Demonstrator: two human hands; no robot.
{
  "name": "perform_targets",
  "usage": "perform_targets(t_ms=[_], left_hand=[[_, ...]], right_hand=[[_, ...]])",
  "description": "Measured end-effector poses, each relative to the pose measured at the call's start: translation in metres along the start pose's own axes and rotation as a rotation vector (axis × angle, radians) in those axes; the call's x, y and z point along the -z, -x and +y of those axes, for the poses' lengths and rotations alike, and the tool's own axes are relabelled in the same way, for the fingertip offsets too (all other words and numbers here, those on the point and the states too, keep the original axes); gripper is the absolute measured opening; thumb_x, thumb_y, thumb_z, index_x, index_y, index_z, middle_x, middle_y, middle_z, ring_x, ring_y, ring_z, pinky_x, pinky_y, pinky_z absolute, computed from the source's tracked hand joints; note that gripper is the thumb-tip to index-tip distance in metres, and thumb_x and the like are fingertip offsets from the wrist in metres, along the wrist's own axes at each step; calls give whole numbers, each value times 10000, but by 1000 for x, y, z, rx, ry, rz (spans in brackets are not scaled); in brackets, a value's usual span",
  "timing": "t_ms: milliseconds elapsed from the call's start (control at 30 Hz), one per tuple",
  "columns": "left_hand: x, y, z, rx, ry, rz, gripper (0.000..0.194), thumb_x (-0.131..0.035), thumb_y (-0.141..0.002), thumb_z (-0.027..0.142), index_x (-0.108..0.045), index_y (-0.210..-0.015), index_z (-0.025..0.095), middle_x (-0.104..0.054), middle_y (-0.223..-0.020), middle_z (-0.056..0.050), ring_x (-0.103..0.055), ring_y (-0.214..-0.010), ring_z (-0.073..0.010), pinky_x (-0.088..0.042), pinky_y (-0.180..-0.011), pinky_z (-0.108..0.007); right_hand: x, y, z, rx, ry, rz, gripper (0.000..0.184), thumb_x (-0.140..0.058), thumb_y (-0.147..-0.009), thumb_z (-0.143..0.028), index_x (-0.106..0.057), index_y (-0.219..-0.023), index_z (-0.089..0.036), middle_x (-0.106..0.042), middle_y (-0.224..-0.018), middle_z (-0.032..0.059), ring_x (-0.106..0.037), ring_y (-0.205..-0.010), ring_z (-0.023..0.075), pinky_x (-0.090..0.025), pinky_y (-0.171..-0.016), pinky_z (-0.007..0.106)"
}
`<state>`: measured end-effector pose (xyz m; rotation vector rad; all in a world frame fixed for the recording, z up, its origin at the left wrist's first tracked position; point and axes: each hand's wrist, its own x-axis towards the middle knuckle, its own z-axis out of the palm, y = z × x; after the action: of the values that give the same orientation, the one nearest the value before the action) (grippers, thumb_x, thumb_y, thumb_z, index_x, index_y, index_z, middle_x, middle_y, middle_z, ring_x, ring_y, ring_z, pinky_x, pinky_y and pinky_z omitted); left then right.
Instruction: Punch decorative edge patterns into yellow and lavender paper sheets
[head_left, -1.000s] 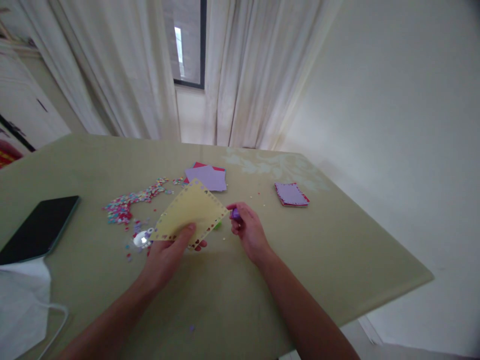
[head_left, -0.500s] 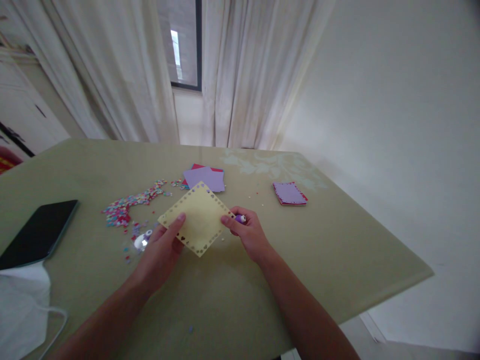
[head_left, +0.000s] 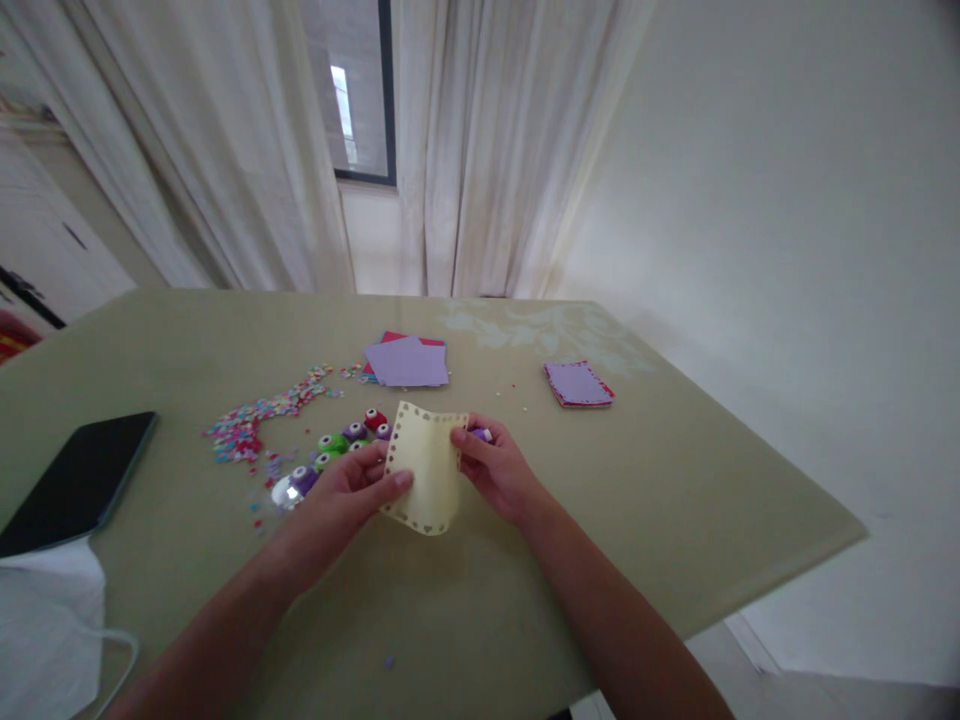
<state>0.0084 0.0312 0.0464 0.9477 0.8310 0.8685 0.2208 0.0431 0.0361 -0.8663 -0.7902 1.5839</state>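
Observation:
A yellow paper sheet (head_left: 427, 465) with small punched shapes along its edges is bent between my two hands above the table. My left hand (head_left: 349, 490) pinches its left edge, thumb on the near face. At its upper right edge, my right hand (head_left: 499, 465) grips the paper and also a small purple craft punch (head_left: 481, 435), mostly hidden by the fingers. Several more craft punches (head_left: 330, 443), green, purple and red with white eye-like buttons, lie behind my left hand, which covers part of them.
Loose paper confetti (head_left: 255, 420) spreads across the left of the table. Behind the yellow sheet lies a stack of lilac and red paper (head_left: 409, 362); punched-edge sheets (head_left: 578, 384) are piled at right. A black phone (head_left: 79, 475) and a white face mask (head_left: 49, 625) lie at left.
The yellow sheet has turned from a diamond position to nearly upright and now curves. My left hand has shifted right, and the row of punches behind has come into view.

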Motion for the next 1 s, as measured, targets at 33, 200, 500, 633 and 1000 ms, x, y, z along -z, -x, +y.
perform_targets(t_ms=[33, 200, 500, 633, 1000], left_hand=[[-2, 0, -2, 3, -27, -28, 436, -924, -793, 350, -797, -1175, 182, -838, -1129, -148, -818, -941, -281, -646, -829, -331], [-17, 3, -11, -19, -49, -20, 496, -949, -742, 306, -781, -1198, 210, -813, -1221, -126, -791, -1059, -326, -640, -901, -390], [-21, 3, -12, -65, -50, 32, 477, -918, -790, 360, -758, -1208, 193, -806, -1231, -135, -782, -1074, -314, -628, -896, -368], [-14, 2, -14, -46, -86, 80, 470, -893, -814, 425, -772, -1207, 198, -830, -1149, -122, -802, -973, -309, -632, -837, -374], [-8, -3, -16, -281, -61, 240, 339, -915, -787, 458, -821, -998, 210, -829, -1015, -69, -755, -899, -216, -597, -813, -282]], right_hand=[[-2, 1, 4, -5, 2, -10, 391, -998, -650, -430, -720, -793, -195, -684, -730, -27, -579, -618, 109, -483, -598, 229], [-12, 6, 14, -30, 87, -58, 428, -965, -667, -517, -716, -817, -204, -716, -713, -14, -603, -573, 136, -494, -555, 255], [-17, 9, 14, 118, 273, -25, 464, -845, -803, -582, -816, -1106, -232, -772, -880, 33, -647, -698, 158, -512, -654, 271], [-13, 6, 14, 160, 248, 24, 490, -831, -776, -668, -805, -936, -205, -646, -695, -14, -505, -584, 114, -414, -562, 237], [-13, 9, 8, 295, 443, -61, 263, -881, -784, -434, -777, -765, -193, -672, -783, 11, -558, -717, 152, -434, -667, 282]])
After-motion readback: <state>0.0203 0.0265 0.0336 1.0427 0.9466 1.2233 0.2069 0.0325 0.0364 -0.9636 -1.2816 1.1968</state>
